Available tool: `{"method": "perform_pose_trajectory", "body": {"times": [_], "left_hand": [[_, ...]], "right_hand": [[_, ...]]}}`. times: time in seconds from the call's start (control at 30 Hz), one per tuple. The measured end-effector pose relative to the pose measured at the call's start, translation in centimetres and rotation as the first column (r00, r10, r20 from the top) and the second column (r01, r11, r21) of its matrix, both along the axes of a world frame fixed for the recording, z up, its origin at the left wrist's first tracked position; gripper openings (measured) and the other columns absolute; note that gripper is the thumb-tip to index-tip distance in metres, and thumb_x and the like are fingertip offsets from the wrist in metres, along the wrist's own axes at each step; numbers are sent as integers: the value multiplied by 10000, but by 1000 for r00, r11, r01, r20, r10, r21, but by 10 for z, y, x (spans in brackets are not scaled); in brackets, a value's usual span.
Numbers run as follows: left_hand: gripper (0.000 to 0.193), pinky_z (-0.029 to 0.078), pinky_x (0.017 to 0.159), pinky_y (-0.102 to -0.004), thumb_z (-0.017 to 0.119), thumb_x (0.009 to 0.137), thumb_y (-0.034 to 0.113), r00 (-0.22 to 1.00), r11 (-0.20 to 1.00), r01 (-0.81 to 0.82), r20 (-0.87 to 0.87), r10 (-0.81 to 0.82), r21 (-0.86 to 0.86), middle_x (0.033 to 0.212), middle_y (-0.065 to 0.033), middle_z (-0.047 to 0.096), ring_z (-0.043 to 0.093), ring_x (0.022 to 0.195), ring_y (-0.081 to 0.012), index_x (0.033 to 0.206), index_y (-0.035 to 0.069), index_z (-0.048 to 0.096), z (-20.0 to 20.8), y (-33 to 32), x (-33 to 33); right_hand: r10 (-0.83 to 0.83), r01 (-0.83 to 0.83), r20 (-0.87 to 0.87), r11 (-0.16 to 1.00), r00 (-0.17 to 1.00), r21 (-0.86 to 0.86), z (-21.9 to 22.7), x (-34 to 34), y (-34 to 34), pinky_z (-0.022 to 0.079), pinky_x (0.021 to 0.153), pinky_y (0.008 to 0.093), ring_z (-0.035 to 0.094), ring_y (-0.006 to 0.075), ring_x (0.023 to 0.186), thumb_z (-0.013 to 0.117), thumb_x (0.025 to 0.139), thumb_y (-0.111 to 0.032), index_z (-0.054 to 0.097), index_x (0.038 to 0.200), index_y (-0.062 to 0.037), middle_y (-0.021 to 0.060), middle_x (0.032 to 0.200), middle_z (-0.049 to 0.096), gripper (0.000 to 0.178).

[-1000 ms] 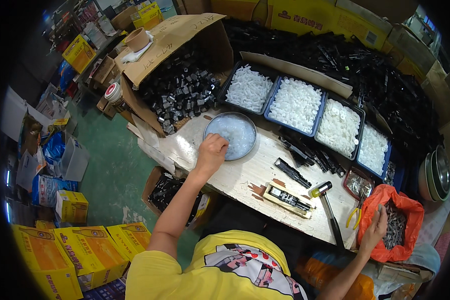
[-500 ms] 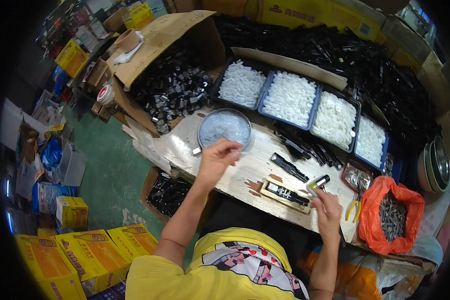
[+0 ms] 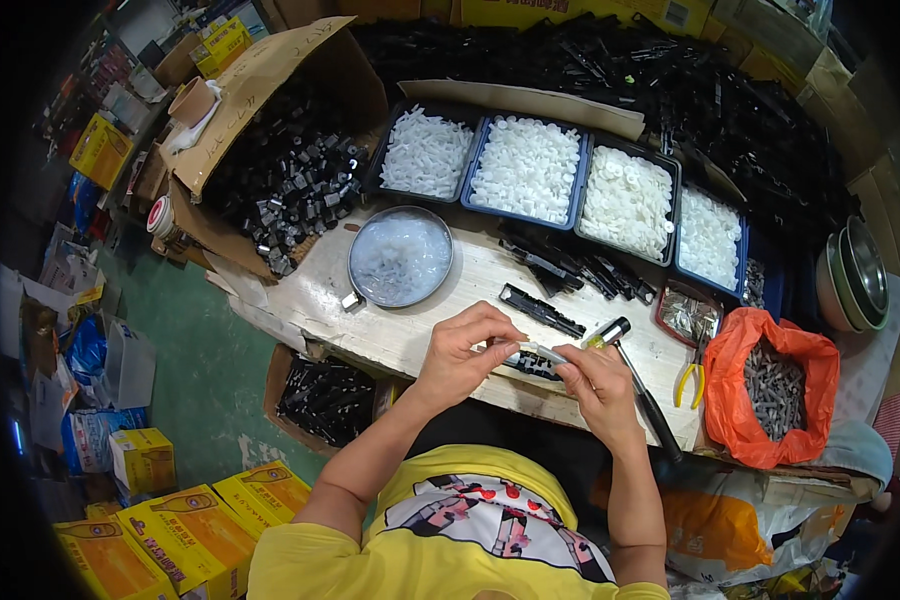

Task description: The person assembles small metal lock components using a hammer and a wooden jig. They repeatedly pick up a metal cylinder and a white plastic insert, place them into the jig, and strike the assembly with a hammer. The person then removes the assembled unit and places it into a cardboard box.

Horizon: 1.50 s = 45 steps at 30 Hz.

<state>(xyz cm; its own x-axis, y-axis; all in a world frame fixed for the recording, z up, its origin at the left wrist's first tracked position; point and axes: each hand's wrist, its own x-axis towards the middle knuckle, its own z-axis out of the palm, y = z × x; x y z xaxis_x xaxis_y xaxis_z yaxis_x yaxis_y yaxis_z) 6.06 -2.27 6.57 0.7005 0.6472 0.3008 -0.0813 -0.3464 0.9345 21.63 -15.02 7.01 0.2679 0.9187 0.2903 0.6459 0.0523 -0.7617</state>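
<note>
My left hand (image 3: 470, 352) is closed in a pinch on a small white part (image 3: 522, 343). Facing it, my right hand (image 3: 602, 385) grips a slim grey part (image 3: 546, 353) between thumb and fingers. The two parts meet, or nearly so; the exact contact is too small to tell. Just below them lies a black assembly (image 3: 530, 364) with pale pieces inside, seated in a wooden holder partly hidden by my hands. A similar black piece (image 3: 542, 309) rests behind it. Right of my hands lies a hammer (image 3: 648, 400) with a black handle.
A round metal tray (image 3: 354, 283) holds wet-looking translucent parts. Several bins (image 3: 577, 222) of white parts line the back, beside a carton (image 3: 250, 95) of metal pieces. An orange bag (image 3: 720, 375) of grey parts and yellow-handled pliers (image 3: 688, 387) are at the right. Black parts pile up behind.
My left hand has moved right from the round tray, and my right hand has moved left from beside the hammer. They now meet over the black assembly. The whole view has shifted slightly.
</note>
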Motion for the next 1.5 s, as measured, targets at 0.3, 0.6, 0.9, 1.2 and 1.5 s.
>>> {"method": "perform_pose_trajectory", "body": {"times": [0.3, 0.6, 0.9, 1.2, 1.5], "left_hand": [[105, 451, 596, -242, 643, 724, -39, 985, 983, 167, 34, -169, 74, 794, -66, 580, 567, 699, -140, 818, 5, 628, -5, -6, 4], [101, 444, 600, -241, 652, 715, -34, 995, 995, 94, 14, -95, 41, 793, -66, 581, 563, 693, -142, 805, 3, 624, -5, -9, 7], [131, 448, 601, -249, 646, 697, -51, 983, 977, 169, 55, -177, 127, 793, -72, 584, 567, 692, -155, 814, 0, 618, -4, -12, 8], [195, 424, 759, -348, 680, 656, -25, 977, 937, 209, -25, -211, 280, 828, -83, 613, 581, 834, -240, 838, 20, 627, -20, -17, 13], [263, 303, 843, -329, 723, 627, 101, 967, 925, 63, -251, 36, 376, 950, -10, 590, 484, 1007, -211, 878, 93, 644, -41, -19, 17]], "right_hand": [[3, -54, -427, 993, 904, -108, 0, 4, -9, 379, 506, 247, 494, 105, 506, 587, 826, -75, 627, 936, 9, 41, 623, 565, 144], [-15, 3, -222, 999, 975, -51, 3, 7, -23, 378, 528, 252, 498, 114, 512, 598, 819, -97, 624, 949, 6, 48, 606, 559, 168], [-17, -65, -520, 988, 854, -139, -4, 5, -27, 365, 496, 214, 494, 83, 551, 581, 842, -111, 612, 955, 18, 36, 628, 563, 174], [-90, -165, -813, 961, 576, -223, -13, 8, -38, 328, 510, 165, 429, 43, 573, 484, 906, -138, 525, 1041, -19, -4, 664, 521, 185], [-318, 15, -774, 928, 548, -371, -32, 21, -51, 278, 458, 161, 377, 35, 505, 516, 890, -167, 487, 916, -58, -1, 622, 516, 116]]}}
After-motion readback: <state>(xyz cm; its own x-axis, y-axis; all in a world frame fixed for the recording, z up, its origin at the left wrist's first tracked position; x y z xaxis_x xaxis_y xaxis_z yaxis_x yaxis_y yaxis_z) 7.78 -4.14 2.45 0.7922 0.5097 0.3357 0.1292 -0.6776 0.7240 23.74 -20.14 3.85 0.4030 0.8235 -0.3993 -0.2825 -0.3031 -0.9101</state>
